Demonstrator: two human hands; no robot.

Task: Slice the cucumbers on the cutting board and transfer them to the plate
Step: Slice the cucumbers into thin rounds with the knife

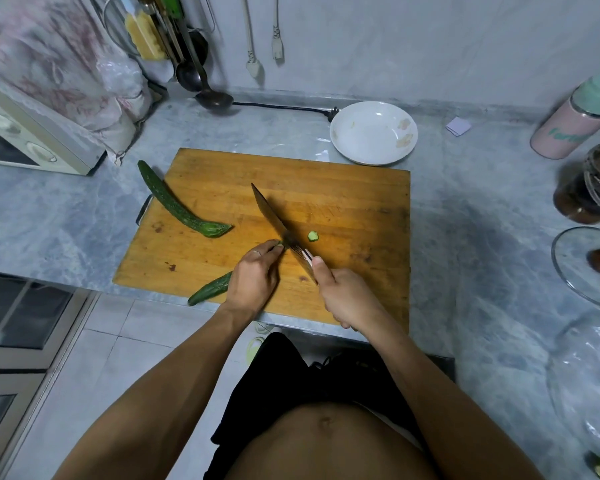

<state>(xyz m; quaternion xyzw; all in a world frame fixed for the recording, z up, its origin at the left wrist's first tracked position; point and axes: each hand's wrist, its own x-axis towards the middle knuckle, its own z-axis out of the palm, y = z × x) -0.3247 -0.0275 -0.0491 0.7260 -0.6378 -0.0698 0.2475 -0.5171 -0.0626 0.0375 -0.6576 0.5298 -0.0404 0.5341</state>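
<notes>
A wooden cutting board (326,188) lies on the grey counter. My left hand (255,275) grips a green cucumber (210,289) near the board's front edge, fingertips at its cut end. My right hand (343,296) holds a knife (274,216) by the handle, the blade lying against that cut end and pointing away to the upper left. One small cut cucumber piece (313,236) sits just right of the blade. A second, whole cucumber (177,206) lies across the board's left edge. The white plate (361,152) stands behind the board's far right corner.
A toaster oven (32,140) under a cloth stands at the left. Ladles (208,95) and hanging plugs are at the back wall. A pink bottle (575,123), a dark jar (589,188) and a glass lid (582,268) crowd the right side.
</notes>
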